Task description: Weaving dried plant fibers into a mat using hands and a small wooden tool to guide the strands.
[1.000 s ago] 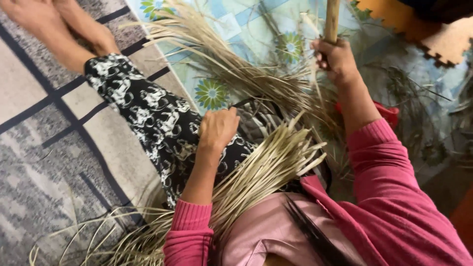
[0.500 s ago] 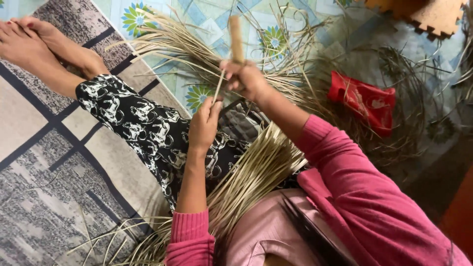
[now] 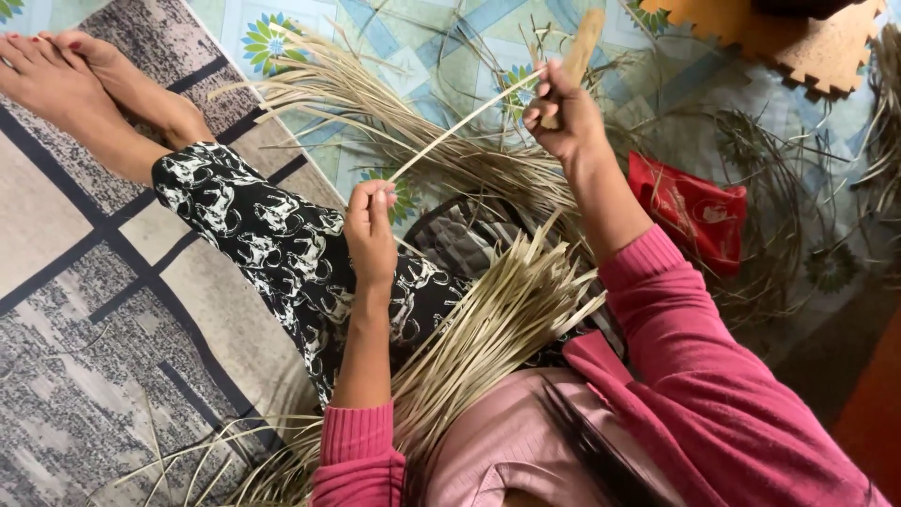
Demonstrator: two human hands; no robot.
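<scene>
Gripping pale strip (image 3: 460,127) — both hands (image 3: 371,230), red packet (image 3: 693,211) nearby

Light: was soft, even and fairly bright, with no clear source.
Shadows: were faint; the far right edge fell dim.
Glare: none strong showed.
Sharpness: was good on the patterned floor mat (image 3: 84,310).
Blur: the wooden stick (image 3: 580,47) looked slightly smeared.

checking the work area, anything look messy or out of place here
Loose strips lie scattered over the mat around a red packet. Otherwise orderly: the left hand and right hand hold one strip taut.
</scene>
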